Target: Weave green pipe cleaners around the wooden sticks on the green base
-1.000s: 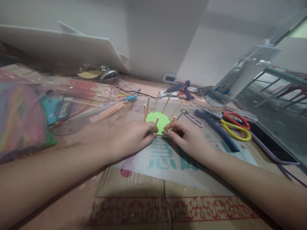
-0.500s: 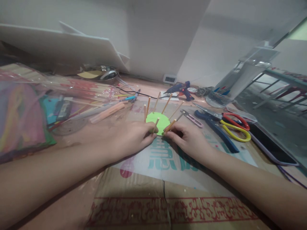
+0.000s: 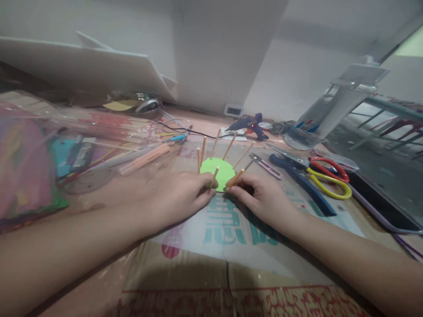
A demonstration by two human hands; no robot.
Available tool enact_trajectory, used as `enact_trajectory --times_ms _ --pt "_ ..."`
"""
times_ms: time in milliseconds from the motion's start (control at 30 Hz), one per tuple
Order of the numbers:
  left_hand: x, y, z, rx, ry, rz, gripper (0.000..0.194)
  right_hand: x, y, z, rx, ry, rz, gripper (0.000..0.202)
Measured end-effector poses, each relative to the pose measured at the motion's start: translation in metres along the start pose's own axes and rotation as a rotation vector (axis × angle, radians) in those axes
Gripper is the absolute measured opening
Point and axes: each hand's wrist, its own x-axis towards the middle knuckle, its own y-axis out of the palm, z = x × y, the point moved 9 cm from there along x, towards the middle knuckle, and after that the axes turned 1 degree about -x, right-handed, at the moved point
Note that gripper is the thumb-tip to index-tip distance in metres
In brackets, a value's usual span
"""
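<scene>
A bright green disc [image 3: 220, 169] lies on the work surface with several thin wooden sticks standing up around its rim, some leaning outward. My left hand [image 3: 188, 191] is closed at the disc's front left edge, thumb and forefinger beside a short upright stick [image 3: 215, 174]. It grips the disc there; whether it also pinches that stick is hard to see. At the front right edge, my right hand [image 3: 256, 191] pinches the foot of another wooden stick [image 3: 237, 177], which tilts to the right. Both thumbs are near the disc's front edge.
Right of the disc lie snips [image 3: 266, 166], blue-handled pliers [image 3: 306, 187], scissors [image 3: 330, 180] and a phone [image 3: 383, 202]. Behind stands a glue gun [image 3: 249, 125] with a red light. A clear container [image 3: 325, 110] is at back right. Bagged sticks [image 3: 99, 123] and a colourful bag [image 3: 26, 163] sit left.
The view has shifted slightly, so the front objects sit a little lower. Both hands keep their places at the disc, and the sticks look the same.
</scene>
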Motion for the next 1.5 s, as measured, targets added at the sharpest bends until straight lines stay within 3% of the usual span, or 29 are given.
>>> enact_trajectory --times_ms 867,1100,1500 --pt "0.0000 0.0027 0.0017 -0.016 -0.006 0.029 0.026 0.0006 0.0013 -0.0005 0.011 0.008 0.018 0.014" --pt "0.0003 0.0007 0.0012 0.000 -0.006 0.009 0.026 -0.0017 -0.0066 0.0015 0.023 -0.003 -0.059 0.023" --pt "-0.0004 0.0002 0.0004 0.017 0.007 -0.002 0.025 -0.0003 -0.0018 0.0007 0.014 0.001 -0.011 0.017"
